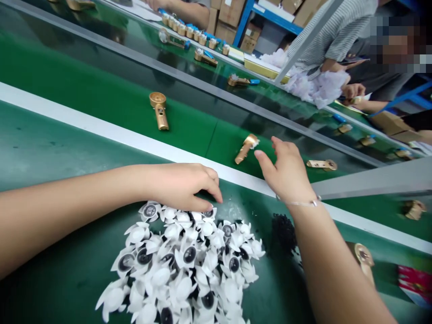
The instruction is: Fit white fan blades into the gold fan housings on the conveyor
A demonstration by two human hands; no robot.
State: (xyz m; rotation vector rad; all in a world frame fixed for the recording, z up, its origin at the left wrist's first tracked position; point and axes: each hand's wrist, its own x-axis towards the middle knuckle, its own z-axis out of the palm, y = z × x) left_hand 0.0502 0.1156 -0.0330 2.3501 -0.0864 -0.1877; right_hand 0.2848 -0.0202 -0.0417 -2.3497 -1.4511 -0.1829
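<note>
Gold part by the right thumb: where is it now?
Head view, right of centre: the gold part lies on the green belt, just left of the right hand.

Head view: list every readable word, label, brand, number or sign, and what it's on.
None legible.
Red printed item, right edge: too blurred to read.
Cardboard boxes, background: any print too small to read.
White parts, pile: no lettering discernible.
Gold-coloured piece near the right hand: no readable marking.

Left hand (184,185) palm down, fingers (212,184) bent; right hand (285,173) extended forward, thumb (265,164) apart.
</note>
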